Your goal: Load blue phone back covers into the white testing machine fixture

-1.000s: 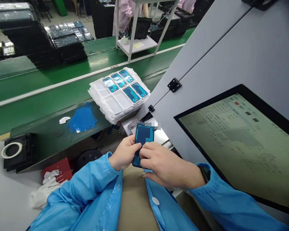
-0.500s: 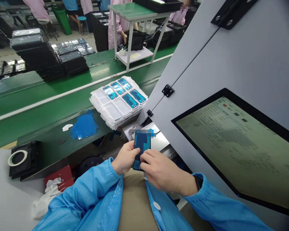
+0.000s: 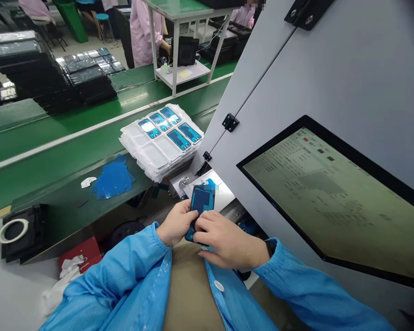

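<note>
Head view cuts off the monitor at the right edge, and its text is too small to read; a blurred patch hides the label on the white block behind the hands. Lower end of the blue panel is covered by fingers. White trays sit stacked on the green belt; the top tray holds five blue panels in its pockets, the nearer pockets look bare. Black trays farther back hold grey parts, hard to make out. Left hand curls around the panel's left edge, thumb on its face. Right hand is narrowed, fingertips pinching the panel's lower part. Panel stands tilted, just above the lap, in front of the grey cabinet. Blue films lie on the shelf, well apart
</note>
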`<move>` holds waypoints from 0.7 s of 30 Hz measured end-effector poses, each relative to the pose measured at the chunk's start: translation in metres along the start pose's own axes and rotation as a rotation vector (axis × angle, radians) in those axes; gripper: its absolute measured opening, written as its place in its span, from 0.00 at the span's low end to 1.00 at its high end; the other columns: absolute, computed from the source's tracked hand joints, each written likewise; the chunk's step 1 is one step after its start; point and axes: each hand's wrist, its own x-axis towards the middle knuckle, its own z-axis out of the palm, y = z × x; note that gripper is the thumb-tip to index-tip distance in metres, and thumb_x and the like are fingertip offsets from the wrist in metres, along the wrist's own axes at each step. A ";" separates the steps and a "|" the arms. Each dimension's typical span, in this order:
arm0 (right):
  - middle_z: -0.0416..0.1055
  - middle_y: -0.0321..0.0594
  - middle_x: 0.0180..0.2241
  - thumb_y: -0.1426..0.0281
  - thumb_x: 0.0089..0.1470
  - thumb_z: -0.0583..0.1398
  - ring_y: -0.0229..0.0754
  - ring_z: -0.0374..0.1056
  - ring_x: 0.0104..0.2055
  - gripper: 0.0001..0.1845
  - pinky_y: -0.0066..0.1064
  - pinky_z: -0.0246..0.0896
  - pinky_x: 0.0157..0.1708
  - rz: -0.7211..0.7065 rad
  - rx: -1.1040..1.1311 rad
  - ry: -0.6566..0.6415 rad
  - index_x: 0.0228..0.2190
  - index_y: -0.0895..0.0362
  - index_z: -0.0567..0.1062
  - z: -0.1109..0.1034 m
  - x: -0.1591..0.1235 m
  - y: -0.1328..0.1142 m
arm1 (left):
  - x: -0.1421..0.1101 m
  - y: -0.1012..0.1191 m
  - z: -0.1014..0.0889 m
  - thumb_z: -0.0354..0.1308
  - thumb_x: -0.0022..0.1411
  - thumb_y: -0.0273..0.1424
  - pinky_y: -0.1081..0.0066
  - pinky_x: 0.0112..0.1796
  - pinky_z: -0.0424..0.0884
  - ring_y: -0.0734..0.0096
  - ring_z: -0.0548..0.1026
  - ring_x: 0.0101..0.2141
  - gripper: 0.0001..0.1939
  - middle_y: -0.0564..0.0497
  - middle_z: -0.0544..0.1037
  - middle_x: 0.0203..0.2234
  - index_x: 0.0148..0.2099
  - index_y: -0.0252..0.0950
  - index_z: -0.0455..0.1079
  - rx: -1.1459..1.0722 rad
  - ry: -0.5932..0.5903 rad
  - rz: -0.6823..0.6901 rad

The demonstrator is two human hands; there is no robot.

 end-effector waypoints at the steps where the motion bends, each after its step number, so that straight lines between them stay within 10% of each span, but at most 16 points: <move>1: 0.72 0.44 0.41 0.63 0.56 0.69 0.47 0.63 0.45 0.11 0.41 0.60 0.46 -0.005 -0.008 -0.007 0.37 0.57 0.77 0.001 0.000 -0.001 | -0.001 -0.001 0.000 0.65 0.50 0.31 0.72 0.32 0.67 0.73 0.69 0.29 0.11 0.52 0.75 0.28 0.36 0.33 0.72 0.006 0.000 -0.002; 21: 0.71 0.43 0.32 0.81 0.59 0.53 0.45 0.63 0.34 0.10 0.37 0.57 0.35 -0.037 -0.177 0.240 0.32 0.57 0.71 0.033 0.006 0.010 | -0.013 -0.013 -0.015 0.72 0.52 0.42 0.72 0.33 0.63 0.72 0.68 0.29 0.18 0.53 0.73 0.27 0.34 0.34 0.72 -0.092 0.026 -0.010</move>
